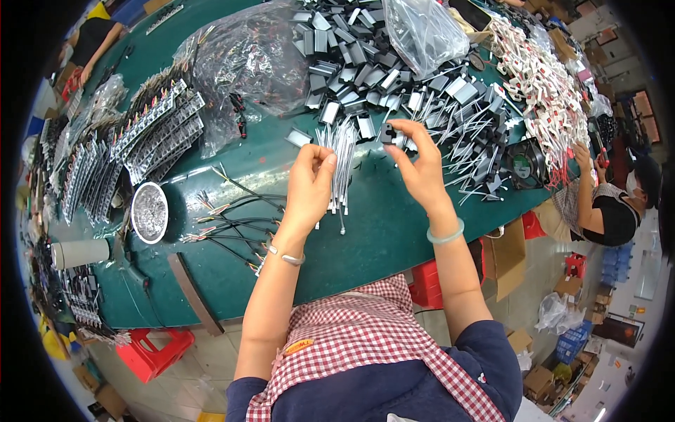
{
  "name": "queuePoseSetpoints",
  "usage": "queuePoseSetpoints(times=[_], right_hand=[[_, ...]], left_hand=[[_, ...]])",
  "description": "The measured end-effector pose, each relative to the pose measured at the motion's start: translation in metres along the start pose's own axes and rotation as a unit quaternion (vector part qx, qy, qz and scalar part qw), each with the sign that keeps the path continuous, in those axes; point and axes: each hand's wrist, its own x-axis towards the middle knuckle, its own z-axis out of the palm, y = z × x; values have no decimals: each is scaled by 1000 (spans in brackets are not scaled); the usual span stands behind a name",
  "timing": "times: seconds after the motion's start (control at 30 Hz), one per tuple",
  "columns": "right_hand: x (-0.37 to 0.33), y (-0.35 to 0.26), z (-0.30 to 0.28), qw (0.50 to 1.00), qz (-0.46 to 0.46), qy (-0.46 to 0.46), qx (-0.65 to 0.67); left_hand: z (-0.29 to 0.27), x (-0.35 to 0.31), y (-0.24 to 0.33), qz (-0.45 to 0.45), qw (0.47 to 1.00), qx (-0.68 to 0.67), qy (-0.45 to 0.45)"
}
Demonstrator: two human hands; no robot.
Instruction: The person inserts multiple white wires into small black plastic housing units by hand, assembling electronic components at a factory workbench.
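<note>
My right hand [422, 169] is raised over the table, pinching a small black part [387, 133] between thumb and forefinger. My left hand [309, 184] is closed, its thumb pressed against the fingers at the edge of a bundle of white cable ties [342, 172]. Whether a thin piece is in that pinch, I cannot make out. The ties lie lengthwise on the green table [365, 243] between my hands. Just beyond them is a big heap of black and silver metal pieces [358, 56], and more pieces with white ties [460, 141] lie right of my right hand.
Dark wire harnesses [235, 228] lie left of my left forearm, near a white bowl of small metal bits [150, 213] and a pale cup [81, 253]. Stacked strips [155, 130] stand far left. A black fan [526, 163] and white connectors [541, 84] are right. Another person [605, 204] works there.
</note>
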Motion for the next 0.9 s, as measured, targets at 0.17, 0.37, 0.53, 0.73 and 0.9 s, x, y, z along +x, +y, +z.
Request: queuePoseSetpoints(times=[0.17,0.37,0.53,0.73,0.9], right_hand=[[-20,-28,10,919,134,-2,370],[-30,-38,4,956,81,-16,282],[-31,-47,0,982,36,-4,186],[-30,-57,-7,995,-39,-12,86],[-31,-60,-11,996,-59,-21,60]], left_hand=[[2,-17,42,-139,954,-262,-53],[-2,-28,56,-63,989,-107,-78],[-3,-39,74,47,991,99,-72],[2,-46,82,69,987,142,-27],[1,-46,78,119,976,182,-21]])
